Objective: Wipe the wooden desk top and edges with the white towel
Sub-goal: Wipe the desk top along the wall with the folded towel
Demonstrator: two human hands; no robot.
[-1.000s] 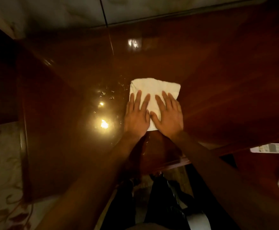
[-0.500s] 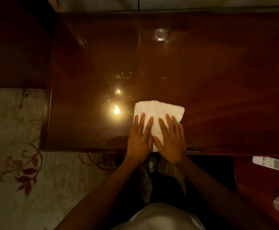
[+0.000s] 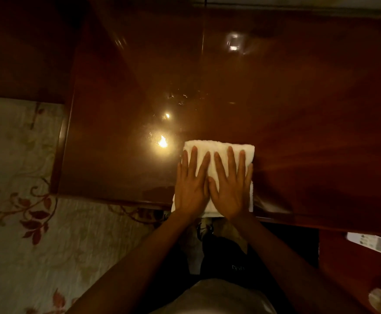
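A folded white towel (image 3: 219, 147) lies on the glossy dark wooden desk top (image 3: 286, 109), at its near edge, with its near end hanging slightly over the rim. My left hand (image 3: 190, 184) and my right hand (image 3: 231, 186) lie flat side by side on the towel, fingers spread and pointing away from me, pressing it down. Neither hand grips the cloth. A bright lamp reflection shines on the desk just left of the towel.
The desk's left edge (image 3: 59, 150) borders a pale floral carpet (image 3: 15, 223). A lower wooden surface at the right carries a white printed paper (image 3: 375, 244). A pale wall runs along the back. My legs and a shoe (image 3: 204, 227) show below the desk edge.
Both hands have drawn the towel toward me across the desk, from the middle to the near edge. The view has shifted, showing more of the carpet at left.
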